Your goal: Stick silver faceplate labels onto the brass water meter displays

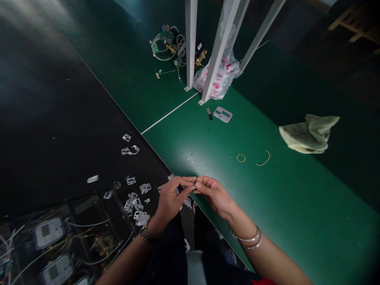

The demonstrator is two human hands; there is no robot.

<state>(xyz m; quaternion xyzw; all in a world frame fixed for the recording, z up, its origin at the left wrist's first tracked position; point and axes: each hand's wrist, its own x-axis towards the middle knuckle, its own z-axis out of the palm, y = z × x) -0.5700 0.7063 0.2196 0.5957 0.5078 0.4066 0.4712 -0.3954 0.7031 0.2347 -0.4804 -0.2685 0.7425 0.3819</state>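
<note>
I log left hand [172, 196] and right hand [214, 194], both pinching one tiny piece [194, 184], unidentifiable, over the near edge of the green table [276, 206]; piece gripped, handling seemingly unfinished; yellow ring [241, 162] lying on that table, untouched.

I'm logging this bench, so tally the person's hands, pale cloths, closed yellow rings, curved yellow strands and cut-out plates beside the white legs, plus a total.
Hands: 2, left hand and right hand
Pale cloth: 1
Yellow ring: 1
Yellow strand: 1
Cut-out plate: 1
Total: 6
</note>
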